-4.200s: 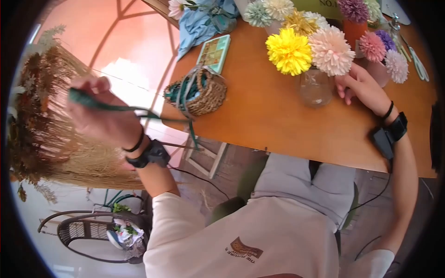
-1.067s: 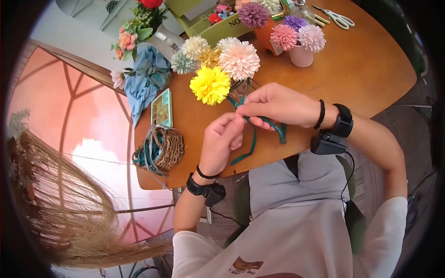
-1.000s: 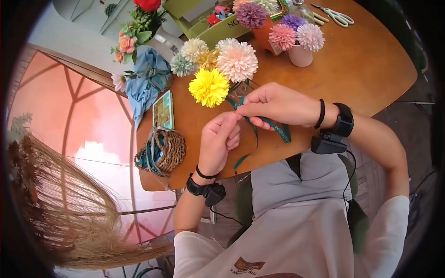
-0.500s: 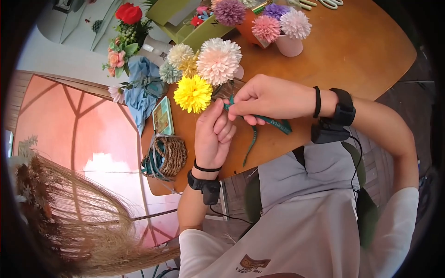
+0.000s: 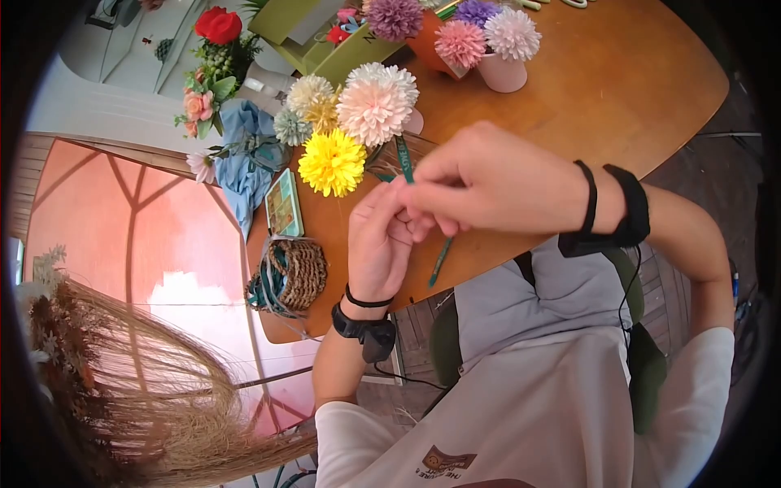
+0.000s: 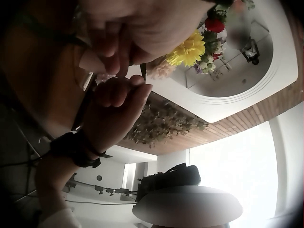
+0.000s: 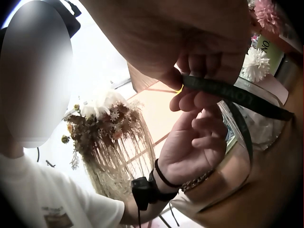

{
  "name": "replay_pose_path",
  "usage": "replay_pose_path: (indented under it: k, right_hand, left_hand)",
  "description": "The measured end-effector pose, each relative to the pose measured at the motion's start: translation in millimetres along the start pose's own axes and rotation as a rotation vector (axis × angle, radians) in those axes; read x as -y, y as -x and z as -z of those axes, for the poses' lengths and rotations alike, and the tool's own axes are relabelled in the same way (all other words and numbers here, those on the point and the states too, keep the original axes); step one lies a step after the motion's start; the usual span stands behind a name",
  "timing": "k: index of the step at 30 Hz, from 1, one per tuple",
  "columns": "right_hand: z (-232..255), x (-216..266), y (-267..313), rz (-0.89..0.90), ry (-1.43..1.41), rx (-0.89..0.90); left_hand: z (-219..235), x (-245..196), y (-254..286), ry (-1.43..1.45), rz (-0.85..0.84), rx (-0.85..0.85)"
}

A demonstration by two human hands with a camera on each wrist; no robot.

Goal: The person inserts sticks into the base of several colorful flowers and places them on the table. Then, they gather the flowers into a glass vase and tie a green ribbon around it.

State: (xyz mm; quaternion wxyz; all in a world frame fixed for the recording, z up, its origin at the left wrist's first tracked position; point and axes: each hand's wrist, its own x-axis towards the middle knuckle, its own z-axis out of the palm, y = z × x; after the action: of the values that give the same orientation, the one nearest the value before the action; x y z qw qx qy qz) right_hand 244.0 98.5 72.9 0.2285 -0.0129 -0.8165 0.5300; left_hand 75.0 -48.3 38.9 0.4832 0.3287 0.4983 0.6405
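Both hands meet over the table in front of a bunch of pompom flowers, a yellow one and a pale pink one nearest. My right hand pinches a dark green printed ribbon between thumb and fingers. Fingertips of my left hand press together on the ribbon right against the right fingertips, which partly hide them. One ribbon tail hangs below the hands toward the table edge. Behind the ribbon in the right wrist view is a clear glass jar, mostly covered by the hands in the head view.
A woven basket with ribbons stands at the table's left edge, beside a small compartment box and blue cloth. Behind are a green box and a pink pot of flowers. Dried grasses hang at far left.
The left hand has come from far left, ribbon in its fingers, to meet the right hand by the jar. Lately the right hand has turned and risen slightly; the long printed tail beside it is hidden.
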Motion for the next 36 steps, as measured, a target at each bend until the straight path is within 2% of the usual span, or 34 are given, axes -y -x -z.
replay_pose_path:
  k: [2,3,6,7,13,17,19,23,26,27,32,36]
  right_hand:
    - [-13,-10,7,0.150,0.217,-0.008]
    - [-18,-11,11,0.214,0.336,0.005]
    - [-28,-14,19,0.169,0.484,0.072]
    - [-31,-18,19,0.214,0.545,0.062]
    - [-38,-28,21,0.215,0.615,0.070]
    - [-33,-24,22,0.208,0.584,0.081]
    - [-21,-15,21,0.178,0.567,0.048]
    - [-8,-17,13,0.155,0.452,-0.201]
    - [-9,-32,10,0.131,0.327,-0.105]
    - [-7,-33,9,0.095,0.339,-0.009]
    - [-5,-20,9,0.174,0.239,0.039]
    - [0,-11,10,0.320,0.253,0.027]
  left_hand:
    - [-18,-4,1,0.061,0.028,-0.117]
    - [-17,-3,1,0.096,0.026,-0.113]
    - [-14,-2,3,0.174,0.022,-0.090]
    - [-12,-2,3,0.184,0.022,-0.077]
    - [-11,-2,4,0.215,0.025,-0.032]
    - [-10,-2,3,0.208,0.023,-0.007]
    - [-11,-4,3,0.170,0.020,-0.058]
    - [-15,-11,8,0.143,0.059,-0.046]
    - [-17,-10,6,0.122,0.076,-0.063]
    - [-18,-10,5,0.119,0.072,-0.054]
    - [-14,-6,7,0.156,0.034,-0.061]
    - [-10,-1,8,0.333,0.040,-0.093]
